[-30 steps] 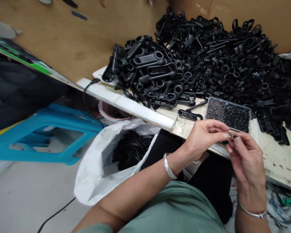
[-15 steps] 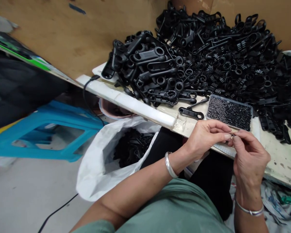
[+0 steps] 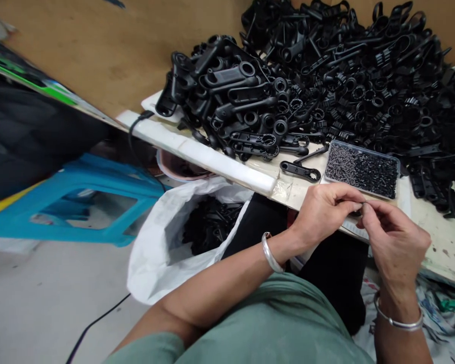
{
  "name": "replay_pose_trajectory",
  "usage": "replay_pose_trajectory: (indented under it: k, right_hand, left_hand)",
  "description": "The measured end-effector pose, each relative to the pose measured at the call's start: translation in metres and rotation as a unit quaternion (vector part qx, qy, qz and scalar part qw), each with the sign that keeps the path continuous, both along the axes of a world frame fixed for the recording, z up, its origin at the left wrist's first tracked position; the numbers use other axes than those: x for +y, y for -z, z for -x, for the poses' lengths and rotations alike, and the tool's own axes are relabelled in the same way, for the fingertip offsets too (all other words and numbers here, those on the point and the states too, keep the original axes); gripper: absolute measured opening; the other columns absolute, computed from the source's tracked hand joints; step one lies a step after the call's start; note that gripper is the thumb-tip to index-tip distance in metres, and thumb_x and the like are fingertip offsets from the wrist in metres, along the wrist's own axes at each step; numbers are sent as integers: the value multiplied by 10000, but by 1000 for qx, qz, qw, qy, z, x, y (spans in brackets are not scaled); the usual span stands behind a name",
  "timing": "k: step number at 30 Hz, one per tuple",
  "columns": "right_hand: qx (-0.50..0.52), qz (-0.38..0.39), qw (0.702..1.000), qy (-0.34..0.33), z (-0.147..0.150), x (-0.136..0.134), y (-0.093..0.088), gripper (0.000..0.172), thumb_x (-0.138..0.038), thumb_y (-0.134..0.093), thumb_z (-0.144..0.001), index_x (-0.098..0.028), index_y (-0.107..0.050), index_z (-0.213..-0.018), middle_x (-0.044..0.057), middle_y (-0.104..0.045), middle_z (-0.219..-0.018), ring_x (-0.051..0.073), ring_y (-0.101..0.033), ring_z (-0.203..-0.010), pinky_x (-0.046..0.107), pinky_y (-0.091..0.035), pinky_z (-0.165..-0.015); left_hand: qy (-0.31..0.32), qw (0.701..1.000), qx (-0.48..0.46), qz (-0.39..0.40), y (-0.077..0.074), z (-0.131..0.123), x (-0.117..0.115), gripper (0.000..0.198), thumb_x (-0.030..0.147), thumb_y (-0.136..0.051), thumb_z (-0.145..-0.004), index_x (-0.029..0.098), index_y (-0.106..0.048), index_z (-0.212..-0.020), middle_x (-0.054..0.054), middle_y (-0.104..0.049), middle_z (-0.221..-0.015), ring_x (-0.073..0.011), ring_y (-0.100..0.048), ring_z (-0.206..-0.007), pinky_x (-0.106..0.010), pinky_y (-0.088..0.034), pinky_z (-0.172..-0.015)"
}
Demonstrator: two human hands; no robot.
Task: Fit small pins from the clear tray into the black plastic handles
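Note:
My left hand and my right hand meet fingertip to fingertip over the table's front edge. Both are closed in a pinch around something tiny and dark, mostly covered by the fingers, so its kind does not show. Just beyond them stands a clear plastic box full of small dark metal and black pieces. Left of the box lies a black plastic arm-shaped part with a ring at its end. Behind it all rises a large heap of similar black parts.
A white sack holding black parts stands open below the table's left edge. Further left is a blue plastic stool. A white strip runs along the table edge, with a black cable over it. Cardboard walls the back.
The view has shifted slightly. My fingertips have drawn closer together on the tiny piece, and both hands stay pinched in nearly the same spot.

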State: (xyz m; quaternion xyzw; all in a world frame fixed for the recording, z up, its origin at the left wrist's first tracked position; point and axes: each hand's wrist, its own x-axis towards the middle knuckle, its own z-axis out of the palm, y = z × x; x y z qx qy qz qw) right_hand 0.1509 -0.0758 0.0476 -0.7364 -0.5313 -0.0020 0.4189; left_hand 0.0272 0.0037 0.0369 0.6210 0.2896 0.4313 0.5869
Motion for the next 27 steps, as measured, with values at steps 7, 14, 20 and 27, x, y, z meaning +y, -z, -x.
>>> replay_pose_trajectory:
  k: [7, 14, 20, 27]
  right_hand:
    - [43, 26, 998, 38, -29, -4, -1, 228, -406, -722, -819, -198, -777, -892, -2, -704, -663, 130, -633, -548, 251, -528, -576]
    - [-64, 101, 992, -38, -38, -16, 10, 193, -361, -656, -862, -205, -758, -812, 16, -736, -713, 147, -649, -578, 274, -535, -631]
    - [-155, 85, 981, -82, -26, -13, 9, 189, -298, -594, -917, -207, -725, -817, 23, -738, -732, 144, -662, -599, 259, -514, -626]
    - [-263, 66, 954, -126, -21, -9, 10, 173, -224, -552, -955, -171, -692, -870, 41, -733, -765, 142, -684, -665, 246, -493, -668]
  left_hand:
    - [-25, 924, 161, -347, 2, 23, 11, 219, 79, -686, -867, 128, -687, -1080, -107, -738, -1176, -224, -677, -1139, -372, -546, -1009]
    - [28, 888, 284, -360, 24, 30, 9, 164, 58, -584, -909, 148, -650, -1028, -66, -744, -1027, -199, -691, -981, -334, -554, -907]
    - [11, 900, 260, -349, 28, 29, -3, 149, 83, -550, -943, 149, -644, -1038, -59, -739, -987, -174, -681, -928, -299, -560, -864]
    - [1, 900, 244, -362, 31, 29, -5, 159, 56, -537, -939, 131, -640, -1034, -65, -735, -980, -173, -669, -925, -289, -556, -872]
